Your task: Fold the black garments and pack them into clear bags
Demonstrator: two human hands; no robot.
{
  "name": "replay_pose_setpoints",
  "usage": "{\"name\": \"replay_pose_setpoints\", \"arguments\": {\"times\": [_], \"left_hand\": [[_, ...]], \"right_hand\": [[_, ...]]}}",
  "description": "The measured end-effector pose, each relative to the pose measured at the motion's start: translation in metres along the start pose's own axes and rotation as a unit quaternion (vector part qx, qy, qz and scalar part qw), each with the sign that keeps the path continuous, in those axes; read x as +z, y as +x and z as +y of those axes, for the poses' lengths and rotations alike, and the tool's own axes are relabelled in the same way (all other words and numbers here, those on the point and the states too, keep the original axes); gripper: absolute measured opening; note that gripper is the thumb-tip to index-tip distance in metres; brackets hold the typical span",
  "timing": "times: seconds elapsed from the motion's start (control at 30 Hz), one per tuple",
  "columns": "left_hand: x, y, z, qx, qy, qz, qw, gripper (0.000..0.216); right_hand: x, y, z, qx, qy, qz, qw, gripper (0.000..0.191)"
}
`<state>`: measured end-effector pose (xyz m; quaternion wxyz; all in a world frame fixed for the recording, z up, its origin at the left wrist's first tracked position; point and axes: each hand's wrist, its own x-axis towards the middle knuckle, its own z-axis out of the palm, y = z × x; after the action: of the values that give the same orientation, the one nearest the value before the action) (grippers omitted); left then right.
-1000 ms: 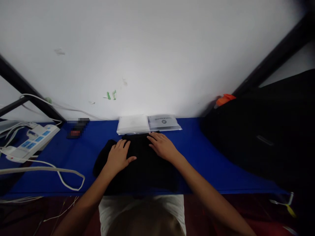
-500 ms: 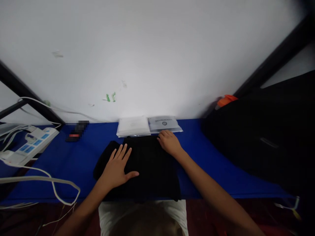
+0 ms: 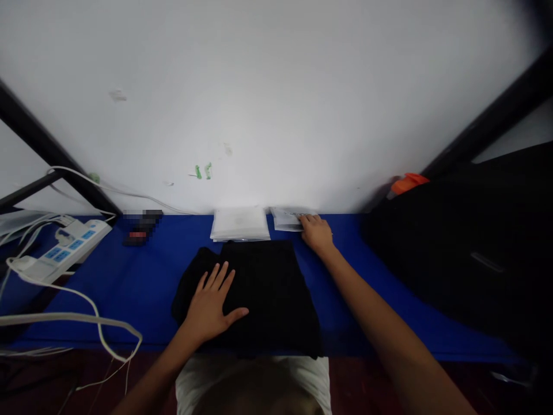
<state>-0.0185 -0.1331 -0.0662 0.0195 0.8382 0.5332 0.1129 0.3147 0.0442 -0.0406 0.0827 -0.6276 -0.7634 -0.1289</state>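
A folded black garment point(image 3: 263, 288) lies on the blue table point(image 3: 142, 271) in front of me. My left hand point(image 3: 211, 302) rests flat on its near left part, fingers spread. My right hand point(image 3: 317, 231) reaches to the back of the table and lies on a grey printed plastic bag point(image 3: 286, 218) by the wall, fingers bent over its right part; whether they grip it I cannot make out. A stack of clear white bags point(image 3: 240, 223) sits just left of the grey one, beyond the garment's far edge.
A white power strip point(image 3: 64, 248) with white cables point(image 3: 78, 314) sits at the table's left end. A small dark object point(image 3: 140, 225) lies by the wall. A large black bag point(image 3: 466, 253) with an orange item point(image 3: 406, 183) behind it fills the right side.
My right hand left the garment and moved back and right onto the grey bag. My left hand slid toward me on the garment and spread flat.
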Motion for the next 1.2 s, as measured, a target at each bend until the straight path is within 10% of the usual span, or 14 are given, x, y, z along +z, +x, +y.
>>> {"name": "replay_pose_setpoints", "arguments": {"times": [0.23,0.43,0.57,0.83,1.2], "left_hand": [[-0.005,0.006,0.007,-0.008,-0.036,0.092,0.995,0.081],[-0.029,0.017,0.029,0.053,-0.03,0.33,0.942,0.045],[-0.035,0.018,0.023,0.129,-0.042,0.285,0.949,0.024],[-0.042,0.013,-0.001,0.078,-0.045,0.326,0.941,0.015],[-0.06,0.041,0.071,0.111,-0.088,0.335,0.931,0.01]], "right_hand": [[-0.043,-0.026,-0.01,0.012,-0.021,0.064,0.998,0.034],[-0.078,-0.086,-0.095,-0.203,0.025,0.165,0.965,0.032],[-0.071,-0.111,-0.12,-0.283,0.075,0.143,0.945,0.028],[-0.064,-0.126,-0.077,-0.242,0.189,0.195,0.931,0.016],[-0.08,-0.134,-0.102,-0.175,0.488,0.186,0.835,0.023]]}}
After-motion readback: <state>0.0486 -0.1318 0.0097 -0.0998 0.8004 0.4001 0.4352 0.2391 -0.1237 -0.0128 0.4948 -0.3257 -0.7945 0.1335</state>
